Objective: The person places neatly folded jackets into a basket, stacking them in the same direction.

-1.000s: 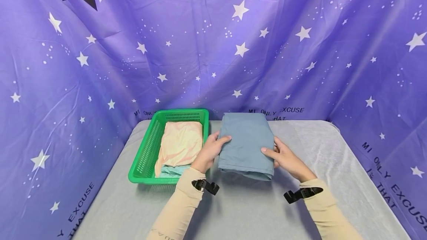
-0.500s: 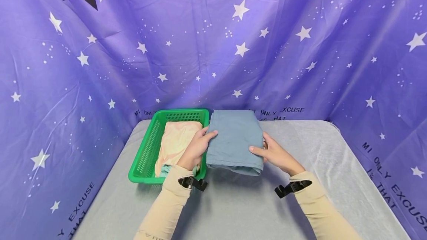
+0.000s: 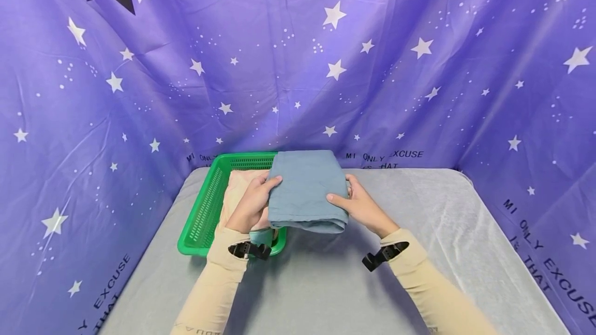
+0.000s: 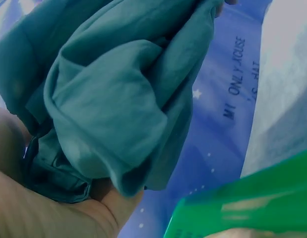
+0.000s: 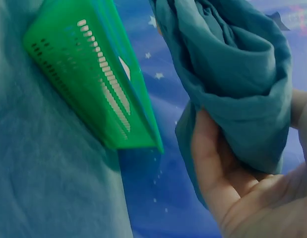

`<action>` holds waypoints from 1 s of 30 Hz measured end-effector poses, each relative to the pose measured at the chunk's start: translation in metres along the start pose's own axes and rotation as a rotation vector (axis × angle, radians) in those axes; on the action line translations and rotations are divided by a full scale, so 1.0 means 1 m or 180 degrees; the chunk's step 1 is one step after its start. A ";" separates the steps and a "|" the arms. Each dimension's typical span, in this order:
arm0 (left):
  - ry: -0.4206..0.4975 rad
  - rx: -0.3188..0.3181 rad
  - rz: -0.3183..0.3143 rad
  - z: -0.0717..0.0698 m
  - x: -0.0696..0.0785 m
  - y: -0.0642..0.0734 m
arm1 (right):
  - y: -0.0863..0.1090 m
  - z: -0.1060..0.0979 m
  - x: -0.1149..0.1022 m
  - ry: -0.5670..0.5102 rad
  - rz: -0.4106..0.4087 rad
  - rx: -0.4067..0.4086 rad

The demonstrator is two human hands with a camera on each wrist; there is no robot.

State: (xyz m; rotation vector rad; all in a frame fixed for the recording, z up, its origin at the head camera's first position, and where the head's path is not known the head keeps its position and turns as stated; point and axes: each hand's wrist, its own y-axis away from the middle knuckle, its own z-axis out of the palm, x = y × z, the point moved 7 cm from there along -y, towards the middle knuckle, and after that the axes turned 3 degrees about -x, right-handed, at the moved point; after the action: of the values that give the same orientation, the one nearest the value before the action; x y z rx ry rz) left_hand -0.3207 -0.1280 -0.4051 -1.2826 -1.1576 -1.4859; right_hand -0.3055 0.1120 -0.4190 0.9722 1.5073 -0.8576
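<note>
A folded blue-grey cloth, perhaps a garment, is held up level between both hands, its lower folds showing in the wrist views. My left hand grips its left edge, thumb on top and fingers beneath. On the opposite edge my right hand pinches it the same way. The cloth hangs above the table and partly over the right rim of a green plastic basket. In that basket lie a folded pale pink cloth and a teal cloth, both partly hidden by my left hand and arm.
The basket stands at the left of a table with a grey cover. A purple star-printed curtain surrounds the table at the back and sides. Each wrist wears a black strap mount.
Both hands have carried the folded blue-grey cloth to the left and slightly up, from beside the basket to over its right rim. The basket has stayed in place.
</note>
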 end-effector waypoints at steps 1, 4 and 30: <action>0.0013 0.0025 -0.0007 -0.004 0.000 0.001 | -0.002 0.003 -0.001 -0.0036 0.0007 0.0015; 0.0058 0.0067 -0.0030 -0.015 0.001 0.003 | -0.009 0.013 -0.004 -0.0098 -0.0017 0.0001; -0.0483 0.0460 -0.0108 -0.111 -0.001 0.020 | -0.064 0.094 0.001 -0.0366 0.0021 -0.0144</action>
State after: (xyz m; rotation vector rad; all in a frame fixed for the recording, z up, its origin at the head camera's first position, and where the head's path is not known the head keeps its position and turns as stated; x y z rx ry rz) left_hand -0.3256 -0.2411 -0.4091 -1.2989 -1.3660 -1.3209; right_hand -0.3271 0.0007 -0.4325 0.8797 1.4186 -0.8568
